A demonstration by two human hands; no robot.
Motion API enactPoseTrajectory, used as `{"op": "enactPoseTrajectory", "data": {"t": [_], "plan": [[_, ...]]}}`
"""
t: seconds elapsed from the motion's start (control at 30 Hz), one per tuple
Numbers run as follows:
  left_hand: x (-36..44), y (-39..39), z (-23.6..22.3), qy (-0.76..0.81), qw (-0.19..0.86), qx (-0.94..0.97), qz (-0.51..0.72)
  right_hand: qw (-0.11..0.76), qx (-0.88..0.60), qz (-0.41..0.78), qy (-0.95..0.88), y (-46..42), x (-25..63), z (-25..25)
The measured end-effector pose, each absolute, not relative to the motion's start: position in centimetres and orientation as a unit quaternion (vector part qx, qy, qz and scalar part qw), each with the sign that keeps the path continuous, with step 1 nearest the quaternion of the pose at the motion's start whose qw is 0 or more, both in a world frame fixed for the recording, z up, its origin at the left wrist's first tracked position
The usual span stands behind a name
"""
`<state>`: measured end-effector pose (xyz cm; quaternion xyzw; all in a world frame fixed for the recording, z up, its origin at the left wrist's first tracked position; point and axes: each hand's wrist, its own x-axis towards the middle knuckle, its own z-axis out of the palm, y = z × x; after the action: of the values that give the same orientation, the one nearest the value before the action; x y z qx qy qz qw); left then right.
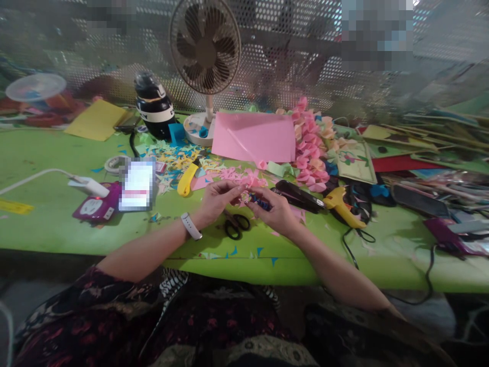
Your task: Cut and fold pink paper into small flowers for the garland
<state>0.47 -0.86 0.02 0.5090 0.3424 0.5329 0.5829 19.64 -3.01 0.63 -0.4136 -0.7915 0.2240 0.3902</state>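
My left hand (218, 203), with a white band on its wrist, has its fingers pinched on a small pink paper piece (243, 199). My right hand (275, 210) meets it from the other side, its fingers closed around a slim dark-blue patterned thing (262, 202) whose kind I cannot make out. Black-handled scissors (234, 225) lie on the green tabletop just below both hands, their blades partly hidden. Beyond the fingers spreads a heap of pink paper scraps (233, 175). A black stapler (300, 197) lies right beside my right hand.
Pink paper sheets (254, 136) lie before a standing fan (206, 51), next to piled pink paper petals (307, 140). A yellow glue gun (346, 208) trails a cord at right. Leftward are a yellow cutter (187, 179), phone (136, 184), purple power socket (97, 206) and black bottle (155, 109).
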Motion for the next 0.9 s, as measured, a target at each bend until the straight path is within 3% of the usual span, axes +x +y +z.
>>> {"op": "enactPoseTrajectory", "data": {"t": [0.9], "plan": [[0.37,-0.79,0.18,0.351,0.544,0.527,0.551,0.392,-0.412,0.191,-0.800,-3.15,19.73,0.76]]}}
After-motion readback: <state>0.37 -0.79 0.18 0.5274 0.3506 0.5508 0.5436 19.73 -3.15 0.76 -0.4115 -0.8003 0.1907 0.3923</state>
